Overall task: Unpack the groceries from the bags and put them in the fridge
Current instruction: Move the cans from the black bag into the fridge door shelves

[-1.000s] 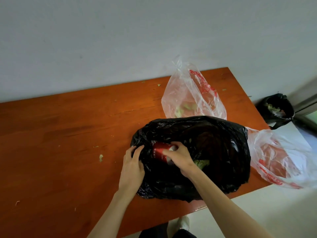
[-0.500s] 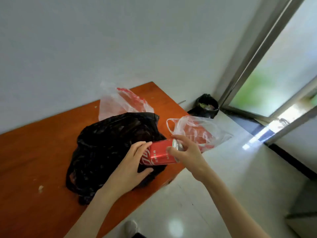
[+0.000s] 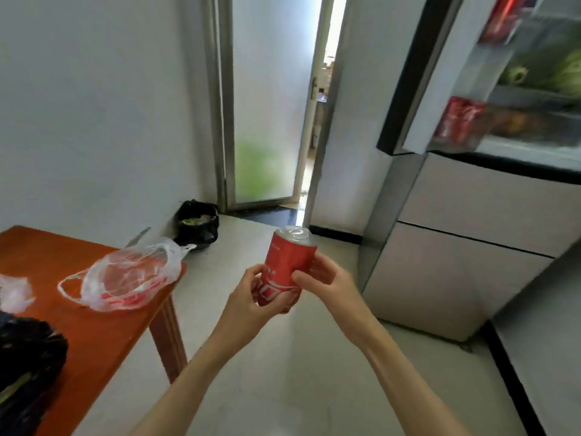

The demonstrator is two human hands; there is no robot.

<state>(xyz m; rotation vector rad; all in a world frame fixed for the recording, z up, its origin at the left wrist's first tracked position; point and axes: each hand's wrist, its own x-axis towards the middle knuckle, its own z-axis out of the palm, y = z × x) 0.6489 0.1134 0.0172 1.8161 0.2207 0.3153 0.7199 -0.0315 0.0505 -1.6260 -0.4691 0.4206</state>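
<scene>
The fridge (image 3: pixel 465 247) at the far right is cut off by the frame edge, and its open upper part is blurred: red cans (image 3: pixel 457 121) sit in the door shelf (image 3: pixel 452 143), with another red shape higher up, and green leafy produce (image 3: pixel 553 73) lies on an inner shelf, though nothing finer can be made out. At the near left the black bag (image 3: pixel 28 357) is mostly out of frame, and a scrap of white plastic (image 3: pixel 14 292) is clipped by the left edge.

The red soda can (image 3: pixel 287 269) is held upright in mid-air over the floor, between table and fridge. The left hand (image 3: pixel 251 306) wraps its lower body from the left with curled fingers; the right hand (image 3: pixel 330 284) pinches its right side with thumb in front and fingers behind (the can's base is hidden by both).

On the orange wooden table (image 3: pixel 103 335) a clear plastic bag (image 3: pixel 125 278) with red print lies slumped near the far corner. Beyond it, on the floor by the wall, stands a bin lined in black (image 3: pixel 196 223), just left of a frosted glass door (image 3: pixel 267 105) that stands ajar.
</scene>
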